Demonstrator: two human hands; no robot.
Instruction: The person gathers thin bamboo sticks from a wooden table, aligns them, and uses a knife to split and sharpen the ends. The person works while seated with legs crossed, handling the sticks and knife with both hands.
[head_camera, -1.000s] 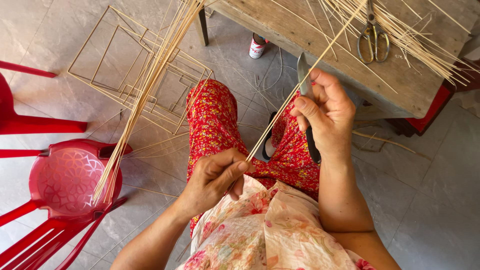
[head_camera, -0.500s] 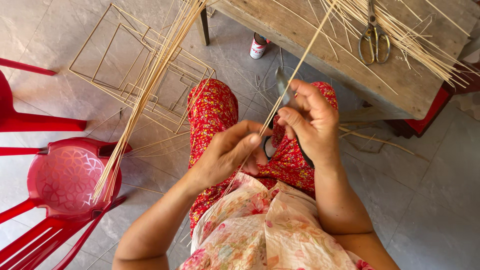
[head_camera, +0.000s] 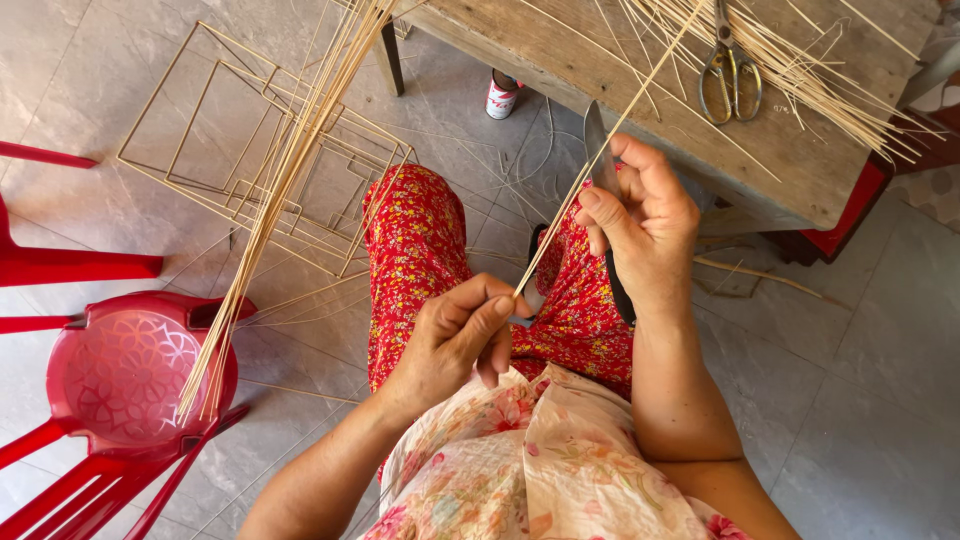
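Observation:
My left hand (head_camera: 455, 338) pinches the near end of a thin bamboo strip (head_camera: 600, 158) above my lap. The strip runs up and to the right, over the wooden table (head_camera: 800, 170). My right hand (head_camera: 645, 225) grips a knife (head_camera: 597, 150) with a dark handle, its grey blade pointing up and lying against the strip, thumb pressing the strip to the blade. I sit in red flowered trousers (head_camera: 415, 250), knees below both hands.
A bundle of long bamboo strips (head_camera: 280, 200) leans on a red plastic stool (head_camera: 130, 375) at left. Square bamboo frames (head_camera: 230, 130) lie on the tiled floor. Scissors (head_camera: 730, 65) and loose strips (head_camera: 800, 70) rest on the table. A small can (head_camera: 501, 95) stands under it.
My left hand came up close to the right hand, then drew back down toward my lap along the strip. My right hand stays raised with the knife.

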